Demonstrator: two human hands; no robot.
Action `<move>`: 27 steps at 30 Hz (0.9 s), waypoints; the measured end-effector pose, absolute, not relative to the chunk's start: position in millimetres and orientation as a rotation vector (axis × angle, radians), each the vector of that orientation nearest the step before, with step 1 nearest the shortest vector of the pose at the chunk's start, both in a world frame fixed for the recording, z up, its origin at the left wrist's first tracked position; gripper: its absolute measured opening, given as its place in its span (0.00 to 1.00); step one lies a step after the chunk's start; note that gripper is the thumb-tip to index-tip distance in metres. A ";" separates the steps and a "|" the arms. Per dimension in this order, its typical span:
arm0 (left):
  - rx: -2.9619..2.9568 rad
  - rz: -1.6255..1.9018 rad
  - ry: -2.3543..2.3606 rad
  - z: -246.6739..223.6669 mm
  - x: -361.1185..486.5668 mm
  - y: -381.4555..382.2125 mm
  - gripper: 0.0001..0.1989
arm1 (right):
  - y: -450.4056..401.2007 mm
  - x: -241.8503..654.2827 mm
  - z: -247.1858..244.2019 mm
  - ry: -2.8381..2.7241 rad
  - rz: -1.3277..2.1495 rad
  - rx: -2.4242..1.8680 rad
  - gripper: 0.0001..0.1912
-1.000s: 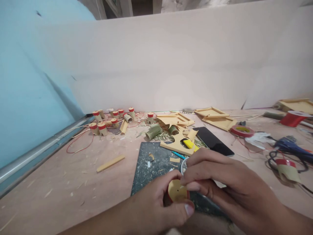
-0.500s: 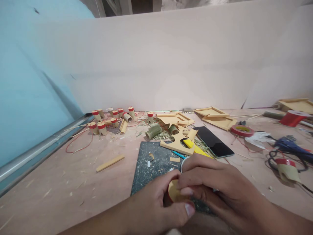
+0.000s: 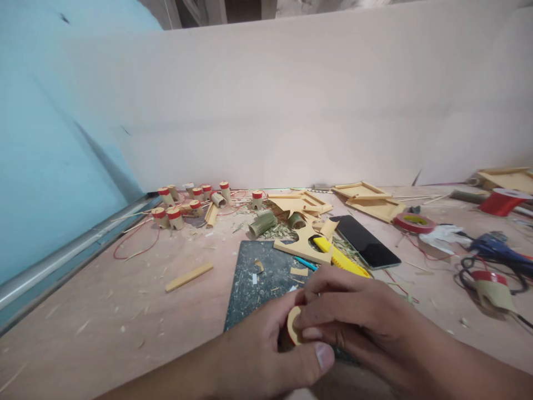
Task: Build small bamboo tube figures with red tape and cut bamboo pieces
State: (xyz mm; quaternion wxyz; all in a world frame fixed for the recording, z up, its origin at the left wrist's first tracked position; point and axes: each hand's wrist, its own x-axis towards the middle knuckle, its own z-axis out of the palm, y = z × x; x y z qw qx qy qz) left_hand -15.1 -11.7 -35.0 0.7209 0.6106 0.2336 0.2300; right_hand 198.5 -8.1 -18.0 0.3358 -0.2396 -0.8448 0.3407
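My left hand [image 3: 287,344] wraps around a small bamboo cylinder [image 3: 293,325] with a pale round top and a red band at its edge, low in the middle of the view. The bent fingers of my right hand [image 3: 350,311] press together on that top and cover its right part. Most of the cylinder's body is hidden by both hands. Beneath them lies a dark, speckled cutting board [image 3: 245,289] strewn with scraps. A yellow utility knife [image 3: 339,256] and a blue pen-like stick [image 3: 306,263] lie just beyond my right fingers.
Several red-banded bamboo pieces [image 3: 175,218] stand at the back left. A flat wooden strip [image 3: 189,277] lies left of the board. Behind are cut wooden sheets [image 3: 302,244] and shavings. To the right are a phone [image 3: 368,241], a tape roll [image 3: 414,222] and a blue-handled corded tool [image 3: 495,247].
My right fingers have shifted slightly left across the cylinder's top and cover more of it. A white curved edge beside my right index finger no longer shows. My left hand keeps its grip.
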 end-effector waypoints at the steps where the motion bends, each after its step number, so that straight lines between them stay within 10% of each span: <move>1: 1.349 0.500 0.508 -34.8 -15.5 -11.4 0.23 | -7.8 198.7 -17.2 -2.202 0.894 -0.621 0.11; 17: 1.408 0.444 0.654 -32.7 -19.0 -8.7 0.21 | -17.1 205.5 7.2 -1.980 0.629 -0.804 0.08; 27: 0.825 0.705 0.626 -39.3 -19.6 3.2 0.29 | 18.3 199.0 -19.7 -1.441 1.313 -1.084 0.21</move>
